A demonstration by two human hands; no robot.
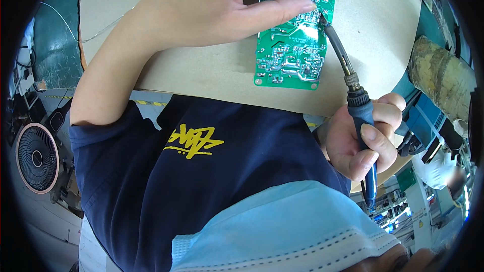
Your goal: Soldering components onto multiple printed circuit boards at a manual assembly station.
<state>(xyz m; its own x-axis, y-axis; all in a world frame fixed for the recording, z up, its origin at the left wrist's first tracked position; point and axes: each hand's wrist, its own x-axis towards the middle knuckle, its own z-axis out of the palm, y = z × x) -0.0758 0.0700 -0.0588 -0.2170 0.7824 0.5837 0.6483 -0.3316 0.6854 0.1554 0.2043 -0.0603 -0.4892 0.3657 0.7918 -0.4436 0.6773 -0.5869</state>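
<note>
Round black fan (37,158) with pinkish rim at left, mottled brown cylinder (434,73) at right, yellow-and-black striped tape (151,103)

Tan tabletop covering (201,73) spans the upper centre of the frame. Green work surface (53,65) borders it at upper left. Round pedestal-type fan (37,158), black grille with pinkish rim, stands at left. Pale grey floor (48,226) fills the lower left; yellow-and-black floor tape (151,103) shows left of centre. Lower right: stocked shelving (396,212), small and indistinct; bright white light strip (467,197) at the right edge.
</note>
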